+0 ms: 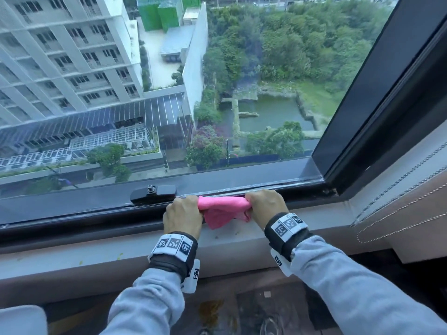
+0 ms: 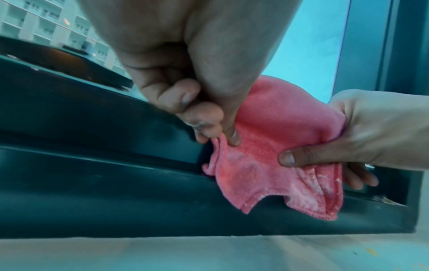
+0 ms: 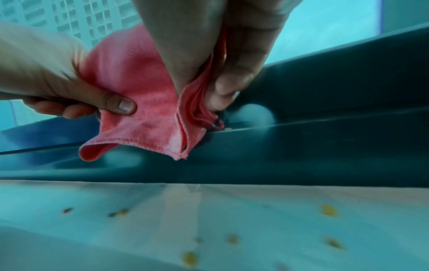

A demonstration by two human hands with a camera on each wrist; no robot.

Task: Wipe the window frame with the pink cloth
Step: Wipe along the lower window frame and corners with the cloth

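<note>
The pink cloth [image 1: 222, 210] is stretched between both hands against the dark bottom rail of the window frame [image 1: 96, 204]. My left hand [image 1: 182, 215] pinches its left edge, thumb and curled fingers on the fabric [image 2: 267, 146]. My right hand [image 1: 266, 205] grips the right end, bunched between thumb and fingers [image 3: 195, 106]. The cloth's lower part hangs loose over the rail, with pale dusty marks near its hem. In the left wrist view the right hand [image 2: 371, 132] shows at the right. In the right wrist view the left hand [image 3: 58, 86] shows at the left.
A black window latch [image 1: 153, 192] sits on the rail just left of my left hand. The pale sill [image 1: 96, 247] below carries small yellow and dark specks. The frame's right upright [image 1: 377, 105] rises at the right, with blind bead chains [image 1: 396, 201] beside it.
</note>
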